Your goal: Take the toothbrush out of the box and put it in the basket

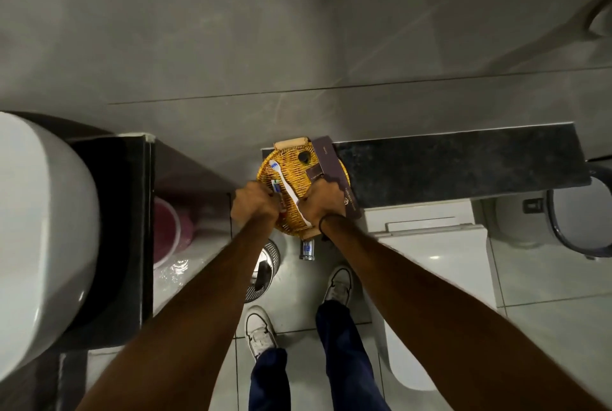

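A round yellow wicker basket point(293, 165) sits at the left end of a dark stone ledge. A white toothbrush point(284, 182) with blue bristles lies slanted across the basket, head toward the far left. My right hand point(323, 203) is closed around its handle end. My left hand point(255, 203) pinches a small blue-and-white tube point(276, 187) at the basket's left rim. A dark purple box point(331, 162) rests over the basket's right side, and a second purple box point(351, 202) lies beside my right hand.
The dark ledge point(463, 158) runs right above a white toilet cistern point(430, 231). A white basin point(43, 228) on a black counter is at left. Below are a metal bin point(265, 265), a pink bucket point(167, 228) and my shoes.
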The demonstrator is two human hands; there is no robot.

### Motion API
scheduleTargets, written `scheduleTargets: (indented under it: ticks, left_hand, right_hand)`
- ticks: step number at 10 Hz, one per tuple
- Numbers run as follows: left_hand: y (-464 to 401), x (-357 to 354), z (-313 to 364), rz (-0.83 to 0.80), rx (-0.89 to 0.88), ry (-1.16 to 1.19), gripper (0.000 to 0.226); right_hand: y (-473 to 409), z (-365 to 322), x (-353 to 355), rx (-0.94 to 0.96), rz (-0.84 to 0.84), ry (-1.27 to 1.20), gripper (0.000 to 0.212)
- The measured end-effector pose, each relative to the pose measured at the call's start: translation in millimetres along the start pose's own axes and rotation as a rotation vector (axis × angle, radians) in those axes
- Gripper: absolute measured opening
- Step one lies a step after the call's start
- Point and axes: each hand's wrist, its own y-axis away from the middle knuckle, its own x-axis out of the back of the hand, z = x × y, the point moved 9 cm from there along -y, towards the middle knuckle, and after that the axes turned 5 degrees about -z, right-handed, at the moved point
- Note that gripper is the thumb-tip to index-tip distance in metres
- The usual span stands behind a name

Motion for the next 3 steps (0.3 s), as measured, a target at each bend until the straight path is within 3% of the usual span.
scheduleTargets:
  ticks: [1,2,3]
  left_hand:
    - [7,11,7,0.026,-0.081,-0.066,0.035]
    - [20,35,18,0.071,-0.257,-0.132,0.027]
    - [44,67,33,0.138,-0.489,-0.158,0.026]
  right_hand:
    - [0,-10,2,0.029,0.039,0.09,0.029]
    - [11,-15,23,0.053,0.075,0.004,0.024]
    - [32,-12,64,0.056,0.11,-0.316,0.019]
